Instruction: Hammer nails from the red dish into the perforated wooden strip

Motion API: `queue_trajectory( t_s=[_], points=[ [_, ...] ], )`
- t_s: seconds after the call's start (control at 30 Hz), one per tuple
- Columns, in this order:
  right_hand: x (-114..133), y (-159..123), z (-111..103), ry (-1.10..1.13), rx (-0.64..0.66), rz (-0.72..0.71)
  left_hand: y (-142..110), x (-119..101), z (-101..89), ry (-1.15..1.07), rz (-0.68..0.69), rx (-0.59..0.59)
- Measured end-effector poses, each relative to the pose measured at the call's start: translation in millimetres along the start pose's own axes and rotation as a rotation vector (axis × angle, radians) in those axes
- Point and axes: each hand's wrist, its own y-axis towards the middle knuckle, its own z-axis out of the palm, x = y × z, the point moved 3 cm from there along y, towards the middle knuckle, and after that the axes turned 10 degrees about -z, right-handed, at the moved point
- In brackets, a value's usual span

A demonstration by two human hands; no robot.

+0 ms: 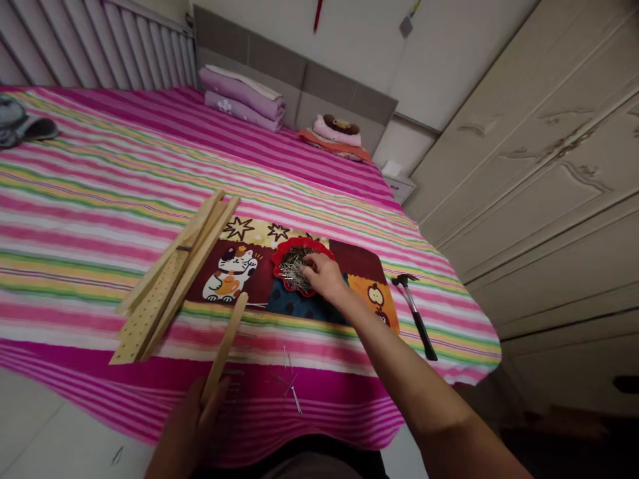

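My left hand (192, 416) is wrapped round the lower end of a narrow wooden strip (230, 342), which points up and away over the bed's near edge. My right hand (324, 273) reaches into a red scalloped bowl (275, 261) full of metal nails (294, 269). Its fingers are bent together among the nails, and their tips are too small to show what they pinch. Several loose nails (296, 399) lie on the pink cloth between my arms. Beneath the bowl is a patterned mat (359, 256) with a cat picture.
Left of the mat lies a stack of wooden strips (174, 279), one dotted with holes. A claw hammer (418, 318) with a black handle rests to the right. The striped bed (100, 199) carries folded bedding (244, 100) at the headboard. Wardrobe doors (549, 186) stand on the right.
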Motion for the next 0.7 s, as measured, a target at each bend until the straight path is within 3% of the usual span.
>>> queue_trajectory(
  t_s=[0.1,0.17,0.27,0.37,0.57,0.7],
  points=[
    [3,-30,-13,-0.003,-0.026,-0.018,2,2,-0.8,0.034,-0.002,0.009],
    [6,-60,-13,0.018,0.03,-0.026,1,1,-1.4,0.049,0.0,-0.01],
    [11,-108,4,0.06,0.21,-0.048,-1,-2,-1.0,0.057,0.01,-0.026],
    [12,-142,35,0.037,0.331,-0.027,-3,-5,0.3,0.071,0.018,-0.042],
    [10,-152,94,-0.11,0.351,0.11,-8,-8,1.4,0.075,0.036,-0.079],
    [4,-149,103,-0.126,0.409,0.075,-8,-8,0.7,0.081,0.045,-0.092]
  ],
)
